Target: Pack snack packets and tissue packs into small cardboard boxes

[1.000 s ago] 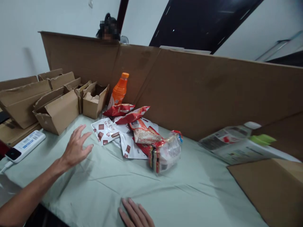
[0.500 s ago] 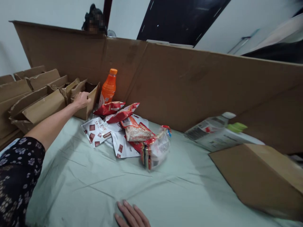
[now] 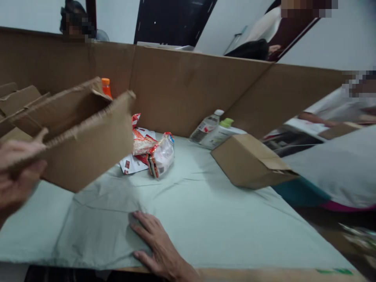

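At the left edge my left hand (image 3: 22, 168) pinches the wall of an open cardboard box (image 3: 91, 147), which is raised over the cloth and tilted. My right hand (image 3: 158, 243) lies on the pale green cloth (image 3: 223, 219) near the front edge, fingers spread, holding nothing. Beyond the box are a clear and red snack packet (image 3: 161, 156), a red and white packet (image 3: 142, 141) and a white pouch with brown squares (image 3: 132, 164). The box hides part of this pile and most of an orange drink bottle (image 3: 106, 88).
A tall cardboard panel (image 3: 188, 86) runs along the back. Several open boxes (image 3: 22, 98) stand at left. A clear bottle (image 3: 205, 127), a white pack with a green cap (image 3: 226, 135) and a closed box (image 3: 252, 160) lie right. Other people are behind and at right.
My left hand has lifted a cardboard box from the row and brought it nearer, in front of the pile. More of my right hand shows. The view has swung to the right.
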### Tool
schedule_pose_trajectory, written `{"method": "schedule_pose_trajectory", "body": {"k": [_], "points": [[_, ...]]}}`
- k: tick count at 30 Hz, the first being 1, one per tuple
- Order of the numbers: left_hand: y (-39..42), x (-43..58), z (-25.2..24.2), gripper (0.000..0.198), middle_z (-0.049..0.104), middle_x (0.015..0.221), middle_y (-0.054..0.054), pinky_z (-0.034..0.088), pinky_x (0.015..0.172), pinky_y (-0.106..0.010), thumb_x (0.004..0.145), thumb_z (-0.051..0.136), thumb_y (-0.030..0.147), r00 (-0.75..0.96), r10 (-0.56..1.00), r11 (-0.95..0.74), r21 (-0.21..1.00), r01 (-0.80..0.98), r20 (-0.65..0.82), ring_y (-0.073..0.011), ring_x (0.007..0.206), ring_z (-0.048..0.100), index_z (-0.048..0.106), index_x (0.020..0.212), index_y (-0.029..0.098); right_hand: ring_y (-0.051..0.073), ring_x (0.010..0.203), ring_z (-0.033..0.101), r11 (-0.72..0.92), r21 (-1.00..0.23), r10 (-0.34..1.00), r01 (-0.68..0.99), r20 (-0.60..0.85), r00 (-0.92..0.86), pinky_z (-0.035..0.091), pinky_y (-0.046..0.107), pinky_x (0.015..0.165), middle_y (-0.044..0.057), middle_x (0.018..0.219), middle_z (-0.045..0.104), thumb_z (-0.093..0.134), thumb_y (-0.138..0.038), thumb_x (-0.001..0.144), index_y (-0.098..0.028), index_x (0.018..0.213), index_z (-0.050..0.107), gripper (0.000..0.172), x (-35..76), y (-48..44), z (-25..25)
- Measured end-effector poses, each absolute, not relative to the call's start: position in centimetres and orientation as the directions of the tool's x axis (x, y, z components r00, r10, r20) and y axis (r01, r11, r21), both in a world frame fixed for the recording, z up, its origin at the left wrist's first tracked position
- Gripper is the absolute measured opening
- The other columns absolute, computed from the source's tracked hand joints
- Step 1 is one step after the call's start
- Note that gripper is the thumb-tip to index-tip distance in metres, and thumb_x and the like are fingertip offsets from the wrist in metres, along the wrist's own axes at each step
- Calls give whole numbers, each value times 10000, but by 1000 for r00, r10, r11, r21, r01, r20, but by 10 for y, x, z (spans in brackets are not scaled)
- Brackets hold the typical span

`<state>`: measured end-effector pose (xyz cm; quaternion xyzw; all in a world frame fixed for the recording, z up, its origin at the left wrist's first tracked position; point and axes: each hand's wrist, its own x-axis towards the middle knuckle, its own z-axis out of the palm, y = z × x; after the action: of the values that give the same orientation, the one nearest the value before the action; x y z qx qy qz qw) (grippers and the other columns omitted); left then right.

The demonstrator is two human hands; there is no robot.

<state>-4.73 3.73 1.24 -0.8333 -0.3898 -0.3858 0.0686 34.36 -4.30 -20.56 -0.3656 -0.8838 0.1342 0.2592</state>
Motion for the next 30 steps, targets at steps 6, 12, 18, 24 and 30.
{"method": "schedule_pose_trajectory", "body": {"k": [6, 12, 18, 24, 30], "points": [[5, 12, -42, 310, 726, 1137, -58, 542, 1096, -466, 940, 558, 24, 679, 449, -892, 334, 305, 581, -222, 1160, 676, 696, 1135, 221, 296, 1076, 680, 371, -613, 913, 697, 378, -154, 558, 492, 939, 123, 1121, 748, 511, -295, 1002, -234, 1028, 729, 227, 346, -49, -211], [-6, 17, -30, 386, 728, 1114, -61, 473, 1140, -503, 853, 534, -3, 750, 467, -883, 291, 368, 469, -248, 1205, 639, 692, 1116, 231, 299, 1077, 699, 181, -811, 943, 556, 304, 136, 542, 490, 973, 105, 1097, 775, 574, -375, 926, -240, 886, 757, 230, 360, -53, -211], [-10, 14, -27, 477, 698, 1139, -57, 384, 1212, -537, 793, 499, -15, 749, 507, -861, 218, 458, 426, -250, 1249, 606, 677, 1154, 241, 320, 1152, 693, 4, -985, 901, 170, 78, 428, 538, 473, 1012, 127, 1239, 764, 610, -567, 922, -209, 1170, 776, 466, 372, -42, -179], [-11, 13, -38, 409, 654, 1136, -84, 398, 1190, -574, 837, 604, 94, 586, 534, -810, 171, 561, 610, -296, 1243, 586, 642, 1229, 204, 304, 1215, 676, 49, -996, 963, 72, 66, 261, 560, 419, 1013, 105, 1307, 747, 515, -624, 987, -227, 1261, 761, 540, 341, -36, -175], [-21, 10, -61, 380, 635, 1215, -81, 446, 1143, -618, 841, 642, 111, 429, 598, -734, 247, 632, 677, -346, 1316, 549, 651, 1194, 251, 301, 1178, 699, 7, -978, 968, 210, 59, 243, 558, 416, 1019, 108, 1255, 767, 612, -578, 945, -207, 1144, 794, 459, 361, -37, -179]]}}
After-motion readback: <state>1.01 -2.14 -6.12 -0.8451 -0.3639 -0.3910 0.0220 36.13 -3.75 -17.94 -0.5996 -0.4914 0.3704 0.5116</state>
